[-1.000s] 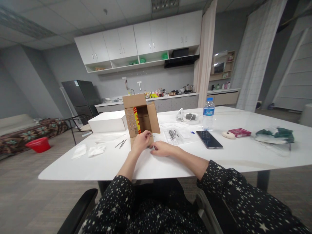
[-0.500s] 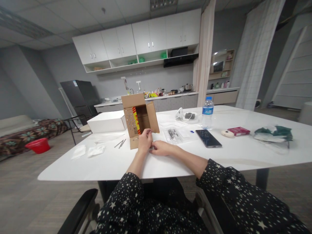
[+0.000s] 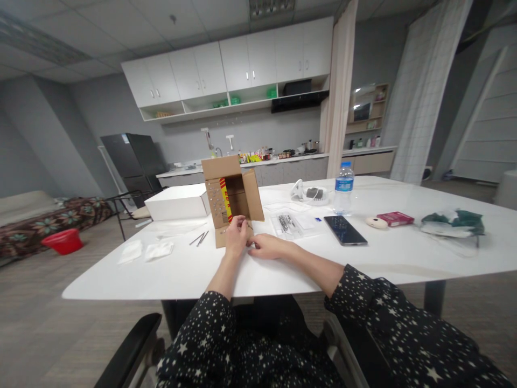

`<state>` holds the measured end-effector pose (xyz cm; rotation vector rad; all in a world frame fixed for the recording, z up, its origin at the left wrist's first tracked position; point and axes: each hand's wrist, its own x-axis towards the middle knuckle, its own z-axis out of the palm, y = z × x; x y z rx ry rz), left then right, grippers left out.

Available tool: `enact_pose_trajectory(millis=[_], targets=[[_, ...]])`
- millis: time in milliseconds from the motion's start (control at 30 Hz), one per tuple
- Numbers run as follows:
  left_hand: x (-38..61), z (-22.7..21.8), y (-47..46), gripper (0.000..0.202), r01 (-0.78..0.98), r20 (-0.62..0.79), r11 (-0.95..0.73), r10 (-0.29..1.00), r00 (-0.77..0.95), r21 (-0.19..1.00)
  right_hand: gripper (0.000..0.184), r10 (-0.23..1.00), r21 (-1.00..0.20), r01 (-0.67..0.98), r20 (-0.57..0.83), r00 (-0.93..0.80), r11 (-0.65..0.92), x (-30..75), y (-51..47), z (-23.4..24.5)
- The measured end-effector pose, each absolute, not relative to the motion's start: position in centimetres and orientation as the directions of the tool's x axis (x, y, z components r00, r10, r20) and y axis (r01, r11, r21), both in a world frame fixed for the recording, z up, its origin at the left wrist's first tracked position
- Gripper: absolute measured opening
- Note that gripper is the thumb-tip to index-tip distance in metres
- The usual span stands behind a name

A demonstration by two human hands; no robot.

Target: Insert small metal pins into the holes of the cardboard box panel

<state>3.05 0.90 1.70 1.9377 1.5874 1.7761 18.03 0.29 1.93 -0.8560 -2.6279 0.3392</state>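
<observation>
My left hand (image 3: pixel 236 235) is up against the lower front of the open brown cardboard box (image 3: pixel 231 196), which stands upright on the white oval table (image 3: pixel 404 253) at about twelve o'clock from me. The fingers (image 3: pixel 239 222) are curled close together with their tips at the box's bottom edge; whether they pinch anything I cannot tell, since the hand's back hides them. My right hand (image 3: pixel 267 246) lies low on the tabletop just to the three o'clock side of the left, knuckles up, its fingertips (image 3: pixel 252 245) drawn together and pointing at the left hand, nearly touching it. Something small may sit between the two hands, but it is too small to make out.

The box has its flaps open, with a yellow and red printed strip on the inner left wall.

At nine o'clock from the box lie two thin dark metal rods (image 3: pixel 200 237), and farther out two crumpled white wipes (image 3: pixel 146 250). Behind those, at ten o'clock, sits a flat white rectangular carton (image 3: pixel 177 201). At three o'clock from the box are a clear plastic bag of small dark parts (image 3: pixel 287 223), then a black smartphone (image 3: pixel 345 230) lying flat, with a clear plastic water bottle with a blue label (image 3: pixel 343 189) behind it. Farther along are a small red packet (image 3: pixel 397 218) and a dark green bundle of cloth (image 3: pixel 452 222).
</observation>
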Motion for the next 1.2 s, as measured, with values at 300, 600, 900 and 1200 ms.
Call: enact_pose_trajectory(millis=[300,600,900,1200], targets=[[3.7,1.8,0.2,0.016,0.622,0.646,-0.455,0.755,-0.109,0.637,0.024,0.634,-0.321,0.557,0.231,-0.738,0.766,18.1,-0.2,2.4],[3.4,1.9,0.5,0.018,0.605,0.656,-0.459,0.740,-0.145,0.651,0.030,0.618,-0.337,0.533,0.239,-0.749,0.776,18.0,-0.2,2.4],[-0.4,2.5,0.9,0.023,0.555,0.665,-0.386,0.562,-0.492,0.737,0.037,0.641,-0.350,0.553,0.225,-0.733,0.756,18.1,-0.4,2.7],[-1.2,2.3,1.0,0.023,0.561,0.639,-0.328,0.534,-0.554,0.760,0.037,0.646,-0.363,0.553,0.222,-0.730,0.750,18.1,-0.5,2.7]])
